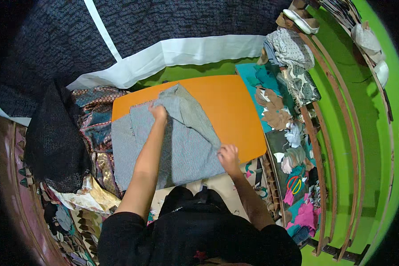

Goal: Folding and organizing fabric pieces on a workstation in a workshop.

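A grey, finely woven cloth lies over an orange board, with its far right part folded back to show a more greenish-grey side. My left hand is at the far part of the cloth, fingers closed on it near a frayed edge. At the cloth's right corner, by the board's near right side, my right hand has its fingers curled round the edge. A second layer of the grey cloth spreads out to the left, beyond the board's left edge.
On the right stands a shelf with brown leafy scraps, scissors with coloured handles and pink scraps. Wooden rails run beside it. Black cloth and patterned fabric are heaped at the left. A dark patterned curtain hangs behind.
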Demonstrator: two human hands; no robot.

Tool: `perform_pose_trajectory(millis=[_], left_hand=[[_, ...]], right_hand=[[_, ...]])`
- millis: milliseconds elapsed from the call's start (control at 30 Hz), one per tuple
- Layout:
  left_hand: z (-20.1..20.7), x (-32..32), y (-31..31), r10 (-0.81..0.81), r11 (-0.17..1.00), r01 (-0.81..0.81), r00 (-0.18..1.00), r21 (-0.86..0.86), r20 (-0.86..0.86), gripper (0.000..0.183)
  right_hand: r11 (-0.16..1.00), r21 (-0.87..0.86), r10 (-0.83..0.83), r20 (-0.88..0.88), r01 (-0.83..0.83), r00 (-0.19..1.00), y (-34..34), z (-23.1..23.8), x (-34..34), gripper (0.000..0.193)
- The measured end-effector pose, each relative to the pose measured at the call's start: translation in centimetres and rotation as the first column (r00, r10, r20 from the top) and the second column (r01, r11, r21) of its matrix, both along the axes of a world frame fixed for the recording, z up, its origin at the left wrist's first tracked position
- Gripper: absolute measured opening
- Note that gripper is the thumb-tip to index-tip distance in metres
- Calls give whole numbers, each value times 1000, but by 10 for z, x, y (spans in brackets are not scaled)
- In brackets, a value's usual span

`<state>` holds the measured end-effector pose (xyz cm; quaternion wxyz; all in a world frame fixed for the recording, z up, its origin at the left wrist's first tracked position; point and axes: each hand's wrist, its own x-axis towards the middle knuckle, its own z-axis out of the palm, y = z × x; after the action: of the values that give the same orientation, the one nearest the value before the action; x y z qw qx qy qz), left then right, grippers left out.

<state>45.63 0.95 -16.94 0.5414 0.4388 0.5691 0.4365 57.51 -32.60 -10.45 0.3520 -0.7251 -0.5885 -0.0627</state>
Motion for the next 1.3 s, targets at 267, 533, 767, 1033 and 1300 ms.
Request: perform_pose_trajectory(millis=[267,533,767,1033,1300], left_hand=[[39,7,-30,-141,989,140,725,-57,-674,83],[9,32,38,-168,823,500,666,268,-727,38],[36,80,52,-375,653,745,165,-134,-912,29],[63,129,94,-400,675,722,533,153,-746,27],[39,90,10,-439,359,853,513,380,-737,39]], right_hand=[[975,-157,107,-302,-160,947,-2,-3,-16,8],[928,-242,-340,-239,283,910,12,-19,2,25],[835,-377,-469,-104,402,877,-5,-51,-18,48],[712,-450,-634,-80,540,770,-1,-51,-24,56],[714,-506,-630,-159,485,760,0,-36,-16,68]])
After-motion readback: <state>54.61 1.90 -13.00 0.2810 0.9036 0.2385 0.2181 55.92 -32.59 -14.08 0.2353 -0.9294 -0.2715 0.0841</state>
